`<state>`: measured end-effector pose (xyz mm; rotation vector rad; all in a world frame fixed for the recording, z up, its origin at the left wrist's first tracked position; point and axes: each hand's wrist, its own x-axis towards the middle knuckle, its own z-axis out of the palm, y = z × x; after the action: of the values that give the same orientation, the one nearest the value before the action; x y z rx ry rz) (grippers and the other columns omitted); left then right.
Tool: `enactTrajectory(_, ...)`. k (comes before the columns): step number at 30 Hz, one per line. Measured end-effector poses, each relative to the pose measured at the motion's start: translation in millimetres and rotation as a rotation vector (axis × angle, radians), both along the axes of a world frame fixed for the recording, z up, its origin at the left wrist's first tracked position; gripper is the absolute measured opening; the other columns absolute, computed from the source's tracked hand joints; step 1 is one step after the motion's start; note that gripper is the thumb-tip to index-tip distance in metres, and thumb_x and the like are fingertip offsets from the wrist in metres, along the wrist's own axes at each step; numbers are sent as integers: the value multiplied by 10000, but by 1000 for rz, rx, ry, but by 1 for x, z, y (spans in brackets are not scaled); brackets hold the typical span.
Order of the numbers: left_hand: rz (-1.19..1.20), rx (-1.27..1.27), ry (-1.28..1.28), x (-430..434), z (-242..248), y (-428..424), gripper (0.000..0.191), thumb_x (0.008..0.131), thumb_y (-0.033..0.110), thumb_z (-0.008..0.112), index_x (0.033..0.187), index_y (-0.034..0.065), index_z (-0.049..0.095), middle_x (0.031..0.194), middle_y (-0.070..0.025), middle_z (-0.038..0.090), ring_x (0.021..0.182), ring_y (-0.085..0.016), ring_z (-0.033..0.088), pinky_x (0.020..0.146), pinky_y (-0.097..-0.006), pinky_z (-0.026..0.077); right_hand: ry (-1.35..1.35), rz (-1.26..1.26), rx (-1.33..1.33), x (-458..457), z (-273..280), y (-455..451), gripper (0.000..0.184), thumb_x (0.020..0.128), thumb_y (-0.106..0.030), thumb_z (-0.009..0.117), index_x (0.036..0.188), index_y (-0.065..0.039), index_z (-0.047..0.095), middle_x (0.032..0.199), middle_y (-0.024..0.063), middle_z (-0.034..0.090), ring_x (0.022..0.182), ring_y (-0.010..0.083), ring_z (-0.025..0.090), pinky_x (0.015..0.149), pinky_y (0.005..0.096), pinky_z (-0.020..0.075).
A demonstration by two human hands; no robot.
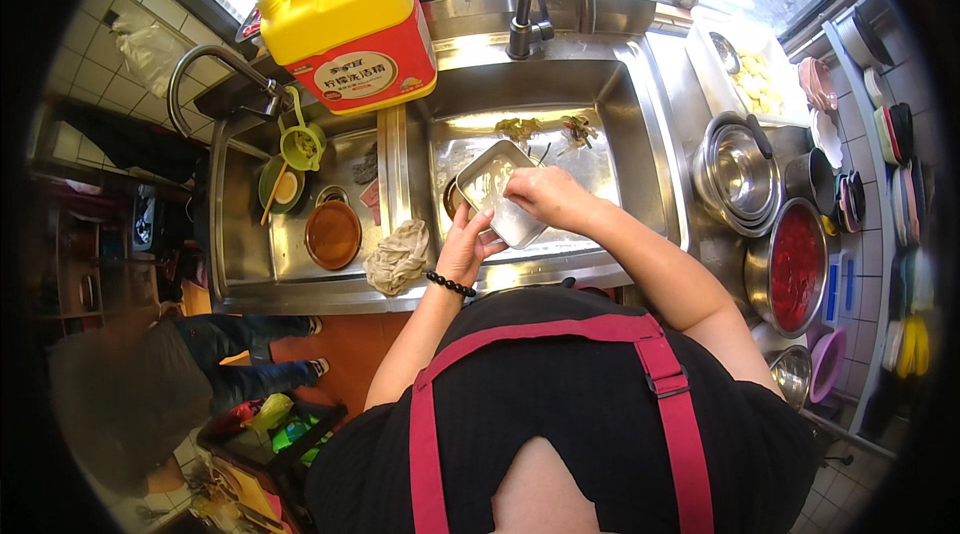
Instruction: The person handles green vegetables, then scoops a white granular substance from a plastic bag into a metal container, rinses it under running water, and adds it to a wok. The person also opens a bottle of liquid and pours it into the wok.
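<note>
Over the right basin [630, 159] of a stainless steel sink, my left hand [466, 243] holds a small rectangular metal pan [487, 177] by its near left edge. The pan is tilted, and its inside looks wet. My right hand [551, 196] reaches over the pan's right side with fingers curled down at its inside; whether they grip anything is hidden. Behind the pan, on the basin floor, lie two heaps of food scraps, one pale [517, 128] and one darker [579, 131]. Part of a brown round object [452, 198] shows at the pan's left.
A yellow-and-red detergent jug [360, 31] stands behind the divider, near a tap [525, 31]. A crumpled cloth [399, 256] lies on the front rim. The left basin holds a brown dish [333, 235] and green strainer [302, 146]. Metal bowls [739, 174] stand right. A person [135, 384] is at left.
</note>
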<state>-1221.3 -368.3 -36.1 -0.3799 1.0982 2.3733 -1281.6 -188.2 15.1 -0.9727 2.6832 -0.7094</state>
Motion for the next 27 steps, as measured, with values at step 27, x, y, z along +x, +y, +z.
enactTrajectory(27, -37, 28, 15, 4, 9, 3, 471, 861, 174, 586, 1272, 123, 360, 1123, -55, 513, 885, -179, 601, 676, -308, 537, 112, -15, -111, 13, -18, -30, 66, 733, -116, 591, 770, -63, 581, 811, 105, 565, 834, 286, 583, 714, 392, 478)
